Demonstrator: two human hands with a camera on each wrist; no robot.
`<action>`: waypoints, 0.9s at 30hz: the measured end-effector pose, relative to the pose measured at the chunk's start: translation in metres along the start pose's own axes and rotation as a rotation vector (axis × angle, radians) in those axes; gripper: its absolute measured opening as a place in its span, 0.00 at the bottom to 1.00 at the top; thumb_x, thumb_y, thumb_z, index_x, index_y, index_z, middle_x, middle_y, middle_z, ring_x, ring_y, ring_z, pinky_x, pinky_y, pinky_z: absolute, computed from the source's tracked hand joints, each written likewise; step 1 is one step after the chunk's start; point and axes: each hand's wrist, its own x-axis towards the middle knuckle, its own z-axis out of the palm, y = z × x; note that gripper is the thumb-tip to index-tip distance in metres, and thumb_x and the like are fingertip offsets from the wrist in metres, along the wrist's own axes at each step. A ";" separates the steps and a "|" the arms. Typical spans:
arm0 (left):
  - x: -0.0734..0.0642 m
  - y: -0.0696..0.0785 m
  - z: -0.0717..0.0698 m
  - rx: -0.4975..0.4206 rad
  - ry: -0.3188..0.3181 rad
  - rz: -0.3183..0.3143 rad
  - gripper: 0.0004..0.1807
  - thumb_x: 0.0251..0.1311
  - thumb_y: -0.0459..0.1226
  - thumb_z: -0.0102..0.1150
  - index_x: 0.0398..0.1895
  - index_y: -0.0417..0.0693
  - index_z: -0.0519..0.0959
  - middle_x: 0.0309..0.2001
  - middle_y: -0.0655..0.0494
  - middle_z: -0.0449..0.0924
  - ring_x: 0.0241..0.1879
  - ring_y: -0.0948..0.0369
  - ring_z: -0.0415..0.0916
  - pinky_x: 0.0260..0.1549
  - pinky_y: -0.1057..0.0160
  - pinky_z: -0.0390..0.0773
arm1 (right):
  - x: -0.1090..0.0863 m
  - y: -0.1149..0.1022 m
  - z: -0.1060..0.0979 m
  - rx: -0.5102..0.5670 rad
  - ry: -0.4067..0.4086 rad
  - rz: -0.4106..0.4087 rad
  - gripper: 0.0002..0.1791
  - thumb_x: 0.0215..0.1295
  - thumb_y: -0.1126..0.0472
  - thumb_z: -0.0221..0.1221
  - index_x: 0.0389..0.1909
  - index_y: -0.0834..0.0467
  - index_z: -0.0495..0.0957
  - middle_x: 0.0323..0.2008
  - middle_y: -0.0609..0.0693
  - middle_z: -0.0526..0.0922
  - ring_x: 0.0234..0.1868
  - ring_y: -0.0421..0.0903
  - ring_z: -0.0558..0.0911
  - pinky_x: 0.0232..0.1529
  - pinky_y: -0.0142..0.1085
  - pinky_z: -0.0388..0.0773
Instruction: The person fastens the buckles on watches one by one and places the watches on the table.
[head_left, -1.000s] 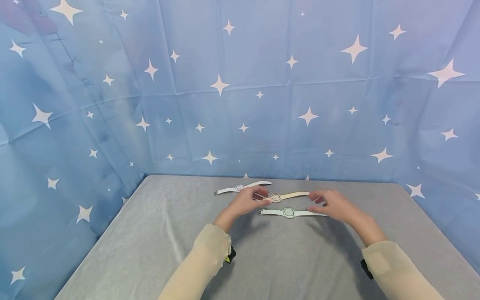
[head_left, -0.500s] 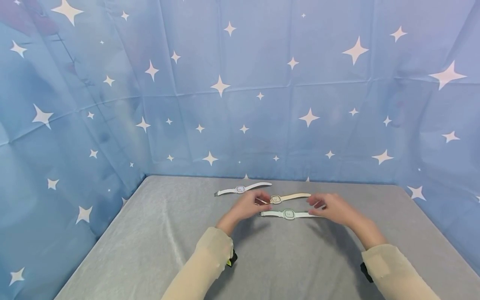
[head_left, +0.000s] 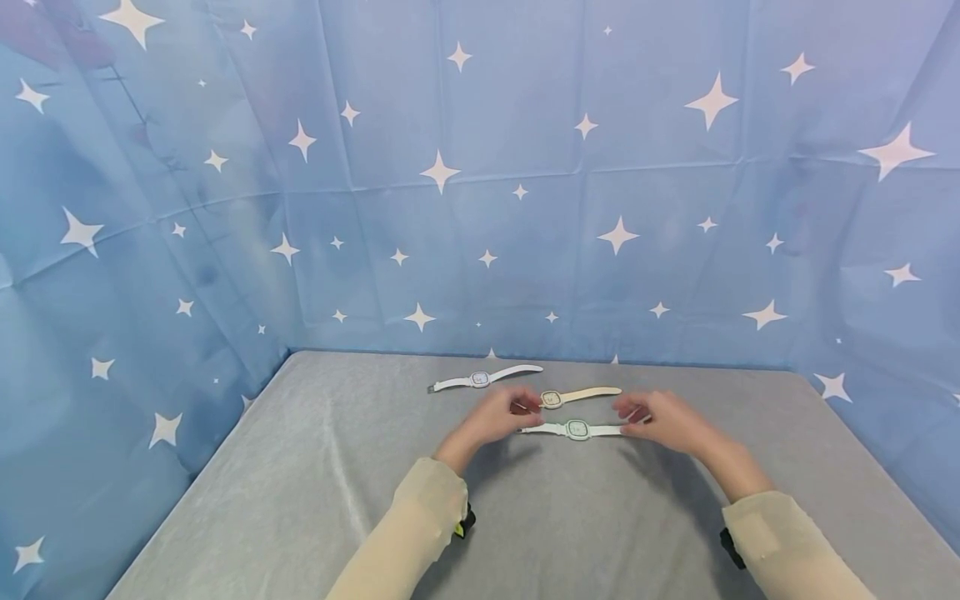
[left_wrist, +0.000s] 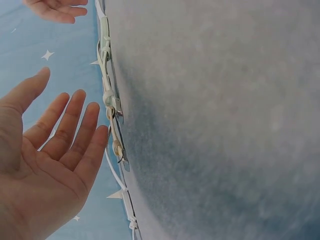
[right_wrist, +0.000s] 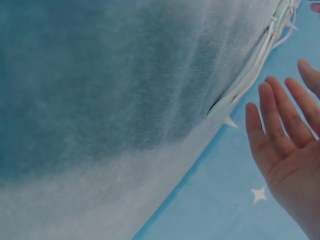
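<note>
Three wristwatches lie stretched out on the grey cloth. The white watch (head_left: pixel 480 380) is farthest back, the cream-yellow watch (head_left: pixel 551 400) sits in the middle, and the pale green watch (head_left: pixel 577 430) is nearest me. My left hand (head_left: pixel 498 415) hovers at the buckle ends of the cream and green watches, hiding the cream one's buckle. Over the strap tip of the green watch, and hiding it, is my right hand (head_left: pixel 663 419). Both wrist views show loosely extended fingers with nothing held: the left hand's palm (left_wrist: pixel 55 165) and the right hand's palm (right_wrist: pixel 295 155).
The grey cloth-covered table (head_left: pixel 300 500) spreads around the watches. A blue curtain (head_left: pixel 480 208) printed with white stars hangs behind the table's back edge and along its left and right sides.
Both hands have come slightly toward me, from level with the cream watch down toward the green one. More of the white watch shows now. The watches stay in place.
</note>
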 end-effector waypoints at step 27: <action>0.005 -0.009 0.008 0.034 -0.035 -0.062 0.13 0.61 0.31 0.65 0.48 0.36 0.83 0.47 0.43 0.87 0.47 0.52 0.85 0.42 0.72 0.77 | 0.003 0.010 0.006 -0.017 -0.017 0.036 0.17 0.60 0.67 0.67 0.49 0.67 0.81 0.40 0.56 0.87 0.40 0.50 0.86 0.39 0.40 0.84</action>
